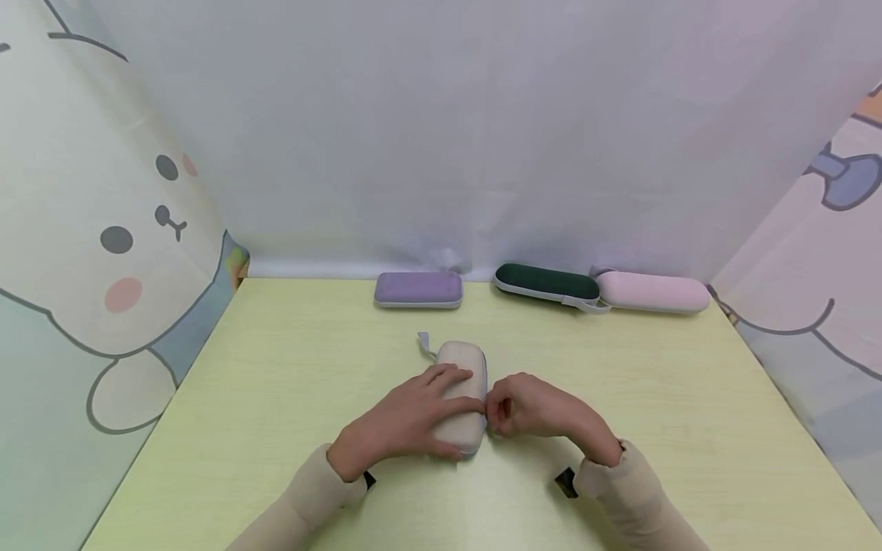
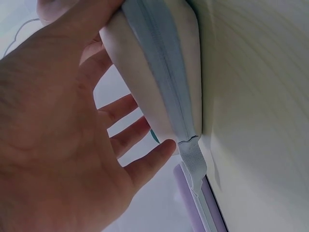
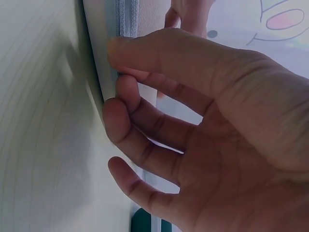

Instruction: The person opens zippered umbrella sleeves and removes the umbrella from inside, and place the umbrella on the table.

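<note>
A beige zippered case (image 1: 463, 357) lies lengthwise on the table in front of me. My left hand (image 1: 413, 413) holds it from the left, fingers spread over its top and thumb near its close end. Along the case's side runs a grey-blue zipper band (image 2: 161, 63), leading to a grey fabric tab (image 2: 193, 162) at the far end. At the right side of the case, my right hand (image 1: 537, 407) pinches with thumb and forefinger at the zipper (image 3: 120, 19). The zipper pull itself is hidden by these fingertips; the other fingers curl loosely below.
Along the back edge lie a purple case (image 1: 418, 291), a dark green case (image 1: 547, 282) with a grey strap (image 1: 584, 304), and a pink case (image 1: 653, 291) touching the green one. A pale curtain (image 1: 441, 138) hangs behind the yellow table (image 1: 289, 344).
</note>
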Demonstrator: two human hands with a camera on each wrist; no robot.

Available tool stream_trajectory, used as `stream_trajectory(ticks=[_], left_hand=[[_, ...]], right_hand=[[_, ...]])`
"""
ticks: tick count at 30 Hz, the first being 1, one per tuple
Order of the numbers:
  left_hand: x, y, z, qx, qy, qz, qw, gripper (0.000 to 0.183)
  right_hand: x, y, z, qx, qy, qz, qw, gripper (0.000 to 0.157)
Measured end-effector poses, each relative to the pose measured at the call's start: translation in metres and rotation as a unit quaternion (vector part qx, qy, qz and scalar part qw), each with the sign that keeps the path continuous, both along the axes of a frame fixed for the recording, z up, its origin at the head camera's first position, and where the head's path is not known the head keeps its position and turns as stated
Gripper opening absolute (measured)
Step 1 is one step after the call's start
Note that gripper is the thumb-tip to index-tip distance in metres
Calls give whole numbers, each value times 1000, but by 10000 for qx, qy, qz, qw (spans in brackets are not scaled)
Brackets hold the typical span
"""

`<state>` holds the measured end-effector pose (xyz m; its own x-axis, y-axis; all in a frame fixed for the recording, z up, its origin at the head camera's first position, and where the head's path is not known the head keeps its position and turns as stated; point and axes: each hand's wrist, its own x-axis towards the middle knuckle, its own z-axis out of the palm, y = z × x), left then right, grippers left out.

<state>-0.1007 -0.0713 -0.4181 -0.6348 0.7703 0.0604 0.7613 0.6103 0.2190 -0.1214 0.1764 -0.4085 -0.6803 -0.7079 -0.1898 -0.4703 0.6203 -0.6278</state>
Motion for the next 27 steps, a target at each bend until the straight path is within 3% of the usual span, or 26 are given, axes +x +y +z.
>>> stream_trajectory(ticks=[27], left_hand=[[3, 3, 0, -215, 356, 401, 9983, 62]], right_hand=[[6, -5, 2, -137, -234, 276, 9993, 24]])
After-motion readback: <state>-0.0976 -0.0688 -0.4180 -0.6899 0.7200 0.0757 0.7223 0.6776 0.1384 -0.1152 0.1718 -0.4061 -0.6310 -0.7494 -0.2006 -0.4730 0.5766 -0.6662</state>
